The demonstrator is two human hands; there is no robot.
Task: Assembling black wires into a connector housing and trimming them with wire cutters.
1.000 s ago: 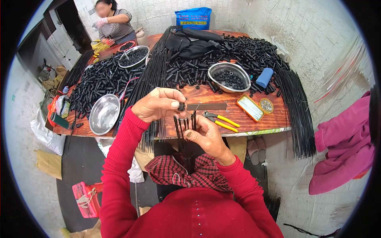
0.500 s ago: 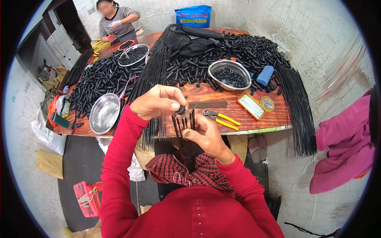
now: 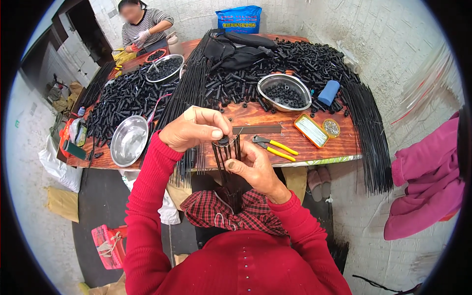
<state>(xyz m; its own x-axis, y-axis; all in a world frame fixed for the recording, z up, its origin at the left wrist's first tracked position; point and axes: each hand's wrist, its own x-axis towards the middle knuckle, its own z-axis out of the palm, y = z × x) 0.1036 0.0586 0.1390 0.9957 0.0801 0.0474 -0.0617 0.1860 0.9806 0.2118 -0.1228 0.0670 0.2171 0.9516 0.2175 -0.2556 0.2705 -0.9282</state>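
In front of my chest, my left hand (image 3: 200, 129) pinches a small round black cap (image 3: 224, 140) from above. The cap sits at the upper ends of a bundle of thin black rods (image 3: 227, 169) spread in a ring. My right hand (image 3: 253, 169) closes round those rods from the right, thumb across them. The rods run down toward the red checked cloth (image 3: 231, 209) on my lap. Just beyond my right hand lie pliers (image 3: 278, 149) with yellow handles, and a flat dark bar (image 3: 258, 129) is on the table behind the rods.
Piles of black tubular parts (image 3: 236, 91) cover much of the wooden table (image 3: 314, 155). A metal bowl of black rings (image 3: 284, 93), an orange-rimmed tray (image 3: 311, 131) and a round tin (image 3: 331, 128) stand right; an empty steel bowl (image 3: 129, 141) left. A person (image 3: 145, 29) works at far left.
My left hand has brought the black cap slightly down onto the rod ends. My right hand stays nearly in place. The far person's hands have moved lower.
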